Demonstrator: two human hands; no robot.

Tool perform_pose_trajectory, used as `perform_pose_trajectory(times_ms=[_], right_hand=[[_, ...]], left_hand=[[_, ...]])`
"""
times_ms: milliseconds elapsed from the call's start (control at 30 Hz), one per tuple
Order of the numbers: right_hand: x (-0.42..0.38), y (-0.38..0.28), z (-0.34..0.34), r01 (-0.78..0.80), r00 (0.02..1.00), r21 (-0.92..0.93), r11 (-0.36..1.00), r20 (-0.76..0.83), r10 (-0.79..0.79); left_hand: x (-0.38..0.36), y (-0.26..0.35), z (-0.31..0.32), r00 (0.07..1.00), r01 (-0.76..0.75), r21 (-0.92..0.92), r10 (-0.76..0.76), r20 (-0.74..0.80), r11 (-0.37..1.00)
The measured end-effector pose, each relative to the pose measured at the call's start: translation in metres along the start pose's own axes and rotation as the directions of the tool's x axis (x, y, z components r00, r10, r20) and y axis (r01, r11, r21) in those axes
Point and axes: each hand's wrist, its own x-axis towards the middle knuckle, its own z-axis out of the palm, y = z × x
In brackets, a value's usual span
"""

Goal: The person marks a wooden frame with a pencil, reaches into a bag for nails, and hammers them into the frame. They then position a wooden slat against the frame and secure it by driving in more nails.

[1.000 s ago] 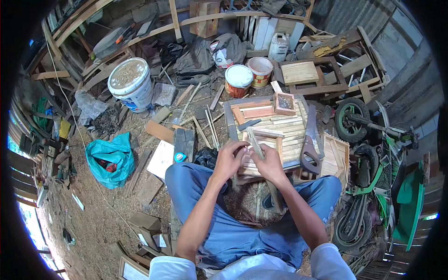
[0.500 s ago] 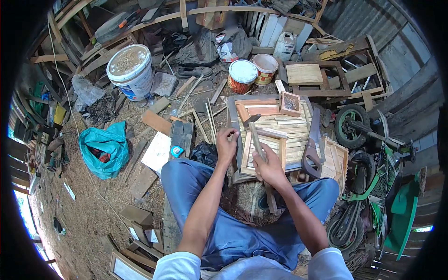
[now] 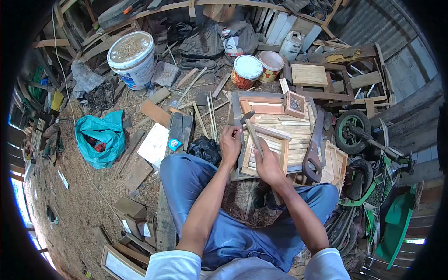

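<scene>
1 hammer [image 3: 253, 136] in right hand [image 3: 269, 165], left hand [image 3: 229, 145] forward, curled

Dark-headed hammer [image 3: 252, 133], wooden handle slanting over a pale wooden frame [image 3: 284, 156], frame resting on slatted panel [image 3: 298, 130]

In the right hand [image 3: 269, 164], a hammer [image 3: 254, 137] is grasped, its handle of dull wood, its head of dark matt metal. Beneath that hand, pale bare wood is shown by the frame [image 3: 284, 157]. To the right, the handsaw [image 3: 316, 140] is bladed in dull metal. Left of the left hand [image 3: 230, 145], smooth plastic is seen on the tape measure [image 3: 174, 144], crumpled, glossy plastic on the black bag [image 3: 205, 150].
</scene>
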Motion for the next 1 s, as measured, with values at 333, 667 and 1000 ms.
perform_pose_trajectory(times_ms=[333,667,1000], right_hand=[[0.005,-0.003,-0.004,-0.034,0.997,-0.075,0.997,0.064,0.039],[0.009,-0.001,0.002,0.046,0.999,-0.058,0.997,0.028,-0.045],[0.012,0.003,0.001,0.127,0.992,-0.068,0.990,-0.017,-0.128]], left_hand=[[0.001,0.000,0.001,1.000,0.007,-0.018,-0.007,0.004,1.000],[0.000,0.003,0.000,1.000,0.027,-0.005,-0.027,-0.008,1.000],[-0.003,0.005,0.000,0.999,0.053,-0.013,-0.053,-0.003,0.999]])
